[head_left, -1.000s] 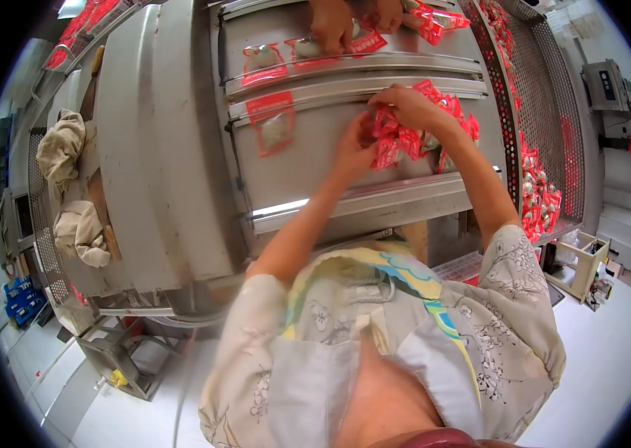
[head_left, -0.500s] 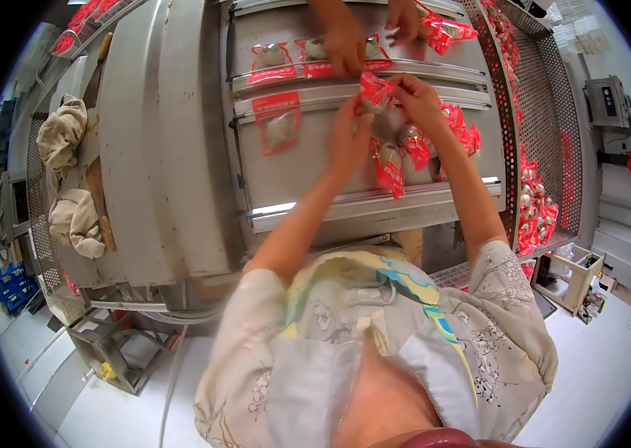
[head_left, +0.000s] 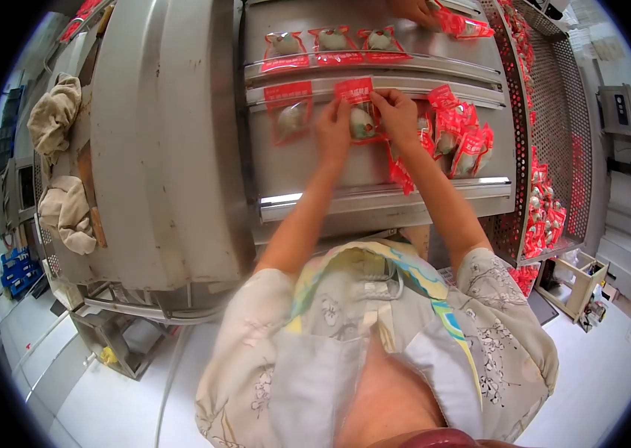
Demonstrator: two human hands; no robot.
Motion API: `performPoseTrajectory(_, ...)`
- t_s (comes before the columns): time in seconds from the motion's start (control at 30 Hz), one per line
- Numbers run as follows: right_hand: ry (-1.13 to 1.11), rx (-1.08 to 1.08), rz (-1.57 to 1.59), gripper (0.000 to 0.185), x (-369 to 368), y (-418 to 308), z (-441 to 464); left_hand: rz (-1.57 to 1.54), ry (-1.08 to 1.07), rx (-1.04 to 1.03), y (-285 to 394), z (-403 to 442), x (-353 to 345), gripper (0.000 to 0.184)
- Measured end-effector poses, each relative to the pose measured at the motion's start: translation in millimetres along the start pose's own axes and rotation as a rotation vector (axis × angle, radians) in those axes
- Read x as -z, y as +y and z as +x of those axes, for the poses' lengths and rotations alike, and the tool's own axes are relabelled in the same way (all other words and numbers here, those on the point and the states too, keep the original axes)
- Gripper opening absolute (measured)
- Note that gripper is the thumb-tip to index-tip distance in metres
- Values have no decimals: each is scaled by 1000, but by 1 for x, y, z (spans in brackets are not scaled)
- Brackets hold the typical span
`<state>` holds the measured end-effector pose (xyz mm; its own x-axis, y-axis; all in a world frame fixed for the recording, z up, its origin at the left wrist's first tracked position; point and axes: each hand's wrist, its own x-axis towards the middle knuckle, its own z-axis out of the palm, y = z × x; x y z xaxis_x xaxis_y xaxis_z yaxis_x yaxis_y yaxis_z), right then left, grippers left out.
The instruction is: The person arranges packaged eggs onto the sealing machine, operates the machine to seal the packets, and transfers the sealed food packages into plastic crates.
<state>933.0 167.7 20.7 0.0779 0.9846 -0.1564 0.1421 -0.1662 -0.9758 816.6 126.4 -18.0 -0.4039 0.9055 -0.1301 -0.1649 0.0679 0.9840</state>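
Between my two hands is a red-and-clear plastic pouch [head_left: 362,125] with a pale, egg-shaped item inside. Its red end lies over the lower metal sealing bar [head_left: 323,91]. My left hand [head_left: 332,128] pinches its left edge, and the fingers of my right hand [head_left: 397,116] grip its upper right corner. To the left, another pouch [head_left: 291,119] lies flat with its red end on the same bar. A heap of similar pouches [head_left: 468,138] rests to the right of my right hand, partly behind my forearm.
Across the machine, three pouches [head_left: 334,43] lie in a row along the far bar. A co-worker's hand [head_left: 414,11] is near more pouches [head_left: 464,24]. A perforated metal bin [head_left: 573,149] holds pouches at right. Cloths [head_left: 67,213] lie at left.
My hands have moved left and laid the pouch flat, its red end over the bar. The co-worker's hands have withdrawn from the far row toward the upper right. The view has shifted slightly.
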Motion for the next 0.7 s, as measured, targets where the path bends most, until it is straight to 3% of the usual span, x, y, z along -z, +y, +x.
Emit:
performPoseTrajectory(0.03, 32, 25, 8, 20, -2, 5, -1, -1, 10, -2, -6, -2, 0, 34)
performPoseTrajectory(0.13, -48, -256, 36, 25, -2, -4, -8, 260, 107, -106, -16, -3, -2, 29)
performPoseTrajectory(0.23, -69, -99, -39, 30, -1, 12, -4, 406, 107, -138, -14, -7, 2, 27)
performPoseTrajectory(0.4, -112, 11, -630, 34, 4, 32, 15, 468, 191, -217, -33, -12, 15, 28)
performPoseTrajectory(0.47, -144, 42, -770, 35, 5, 37, 19, 361, 214, -125, -34, -15, 17, 29)
performPoseTrajectory(0.53, -160, 35, -831, 36, 1, 33, 18, 190, 220, 121, -20, -19, 20, 28)
performPoseTrajectory(0.63, -118, -65, -663, 35, -5, 35, 21, -44, 213, 418, 1, -11, 19, 24)
performPoseTrajectory(0.7, 2, -12, -589, 34, -8, 45, 24, -143, 250, 565, 4, 3, 13, 20)
